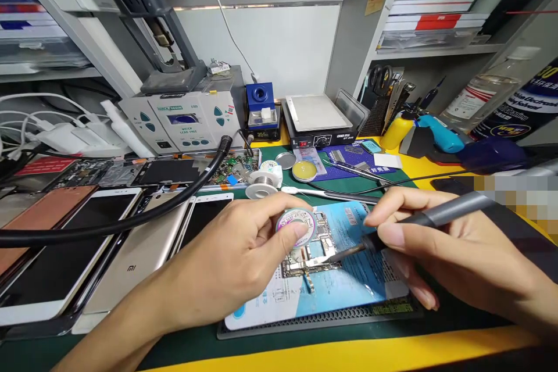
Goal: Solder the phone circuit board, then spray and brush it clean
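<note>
Between the thumb and fingers of my left hand (pixel 231 244) is a small round spool of desoldering braid (pixel 296 228), its label marked CP-2015 facing up. It is held over a phone circuit board (pixel 322 238), hiding part of the board's left side. My right hand (pixel 453 244) grips a soldering iron (pixel 440 212) like a pen. The iron's tip points left and reaches the middle of the board; whether it touches the metal there I cannot tell. Under the board is a blue and white printed card (pixel 357 279). A short copper-coloured strip (pixel 308 282) sticks out at the board's near edge.
Several phones (pixel 131 267) lie at the left, crossed by a thick black hose (pixel 192 203). Behind stand a grey rework station (pixel 187 119) and a heating plate (pixel 320 116). A solder reel (pixel 264 183), flux tin (pixel 304 171) and tweezers (pixel 357 171) lie beyond the card.
</note>
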{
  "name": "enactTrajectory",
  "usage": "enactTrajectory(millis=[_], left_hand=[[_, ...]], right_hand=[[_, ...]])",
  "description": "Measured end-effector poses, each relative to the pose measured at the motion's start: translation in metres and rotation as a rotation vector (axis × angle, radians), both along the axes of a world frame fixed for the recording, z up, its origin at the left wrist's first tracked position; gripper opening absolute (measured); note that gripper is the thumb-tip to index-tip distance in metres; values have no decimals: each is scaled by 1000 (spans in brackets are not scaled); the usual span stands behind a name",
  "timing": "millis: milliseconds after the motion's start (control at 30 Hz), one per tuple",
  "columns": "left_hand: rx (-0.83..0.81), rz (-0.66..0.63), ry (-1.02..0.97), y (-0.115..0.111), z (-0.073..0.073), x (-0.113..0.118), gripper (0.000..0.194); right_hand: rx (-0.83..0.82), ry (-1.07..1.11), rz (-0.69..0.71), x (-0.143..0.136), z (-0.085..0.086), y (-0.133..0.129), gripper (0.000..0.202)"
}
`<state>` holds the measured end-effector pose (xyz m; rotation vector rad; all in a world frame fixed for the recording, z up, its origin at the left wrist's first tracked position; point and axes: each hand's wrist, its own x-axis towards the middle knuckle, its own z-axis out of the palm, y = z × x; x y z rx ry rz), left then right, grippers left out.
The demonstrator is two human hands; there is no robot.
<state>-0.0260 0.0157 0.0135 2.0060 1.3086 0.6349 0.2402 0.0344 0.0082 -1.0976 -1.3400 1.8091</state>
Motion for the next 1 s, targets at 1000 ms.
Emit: enactTrajectory(millis=[1000], left_hand=[[-8, -5, -31, -2, -9, 9, 24]], right_hand=[[951, -480, -249, -24, -3, -21, 18]])
